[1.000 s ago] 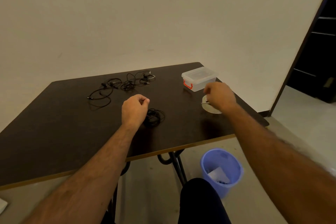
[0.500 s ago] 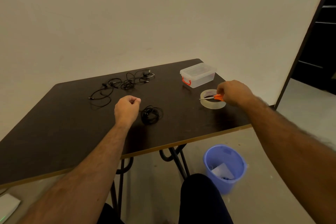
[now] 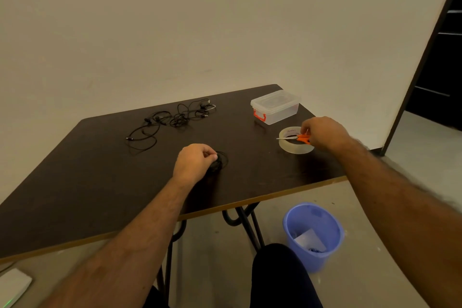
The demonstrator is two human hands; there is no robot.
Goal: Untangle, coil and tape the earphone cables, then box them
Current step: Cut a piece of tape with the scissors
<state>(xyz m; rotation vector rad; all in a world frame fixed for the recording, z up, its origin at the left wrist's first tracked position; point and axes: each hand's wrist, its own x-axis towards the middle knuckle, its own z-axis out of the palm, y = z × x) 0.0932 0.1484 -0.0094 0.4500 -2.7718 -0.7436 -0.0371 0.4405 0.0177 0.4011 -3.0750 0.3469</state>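
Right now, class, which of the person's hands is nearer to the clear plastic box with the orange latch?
Right. The right hand grips orange scissors on the tape roll, just in front of the box; the left hand holds the coiled black earphone cable farther away.

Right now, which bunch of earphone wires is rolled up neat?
The small bunch by the left hand is coiled tight; the far wires sprawl in loose tangles.

Left hand [image 3: 193,164] covers 9 o'clock side of coiled earphone cable [image 3: 220,161]; grip on it unclear. Right hand [image 3: 323,134] hides scissors [image 3: 298,138] handles and 3 o'clock rim of tape roll [image 3: 295,149]. Box [image 3: 275,107] contents too hazy to tell. Tangled cables [image 3: 172,120]: count unclear. Bin [image 3: 313,234] contents blurred. White object [image 3: 12,286] at 7 o'clock cut by edge.
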